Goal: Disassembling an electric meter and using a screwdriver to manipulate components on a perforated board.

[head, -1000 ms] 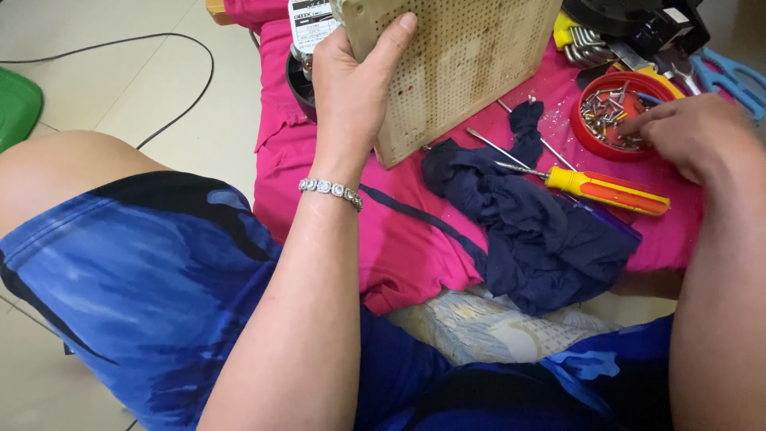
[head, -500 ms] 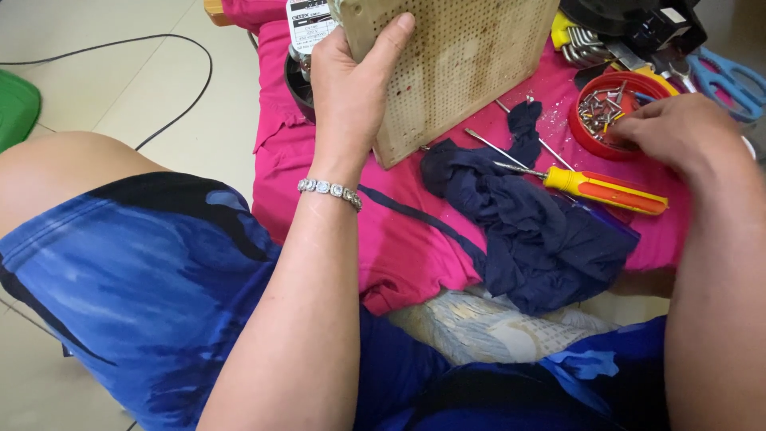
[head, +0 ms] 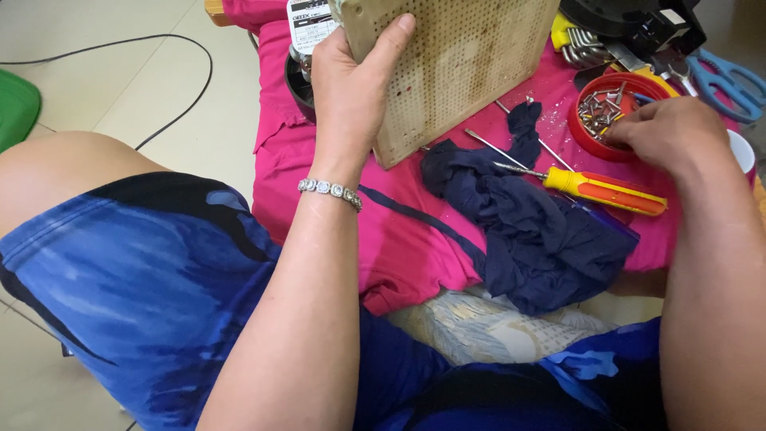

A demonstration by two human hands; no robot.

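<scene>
Head view shows the left hand point(head: 351, 96) clamped on the tilted perforated board point(head: 463, 72) above the pink cloth point(head: 399, 239), while the right hand point(head: 666, 132), fingers bunched, picks among screws in the red bowl point(head: 586, 132), seemingly selecting one, which calls for a fine pinch.

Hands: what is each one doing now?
Left hand: closed on the perforated board.
Right hand: fingers in the red bowl of screws; grip cannot be told.
</scene>
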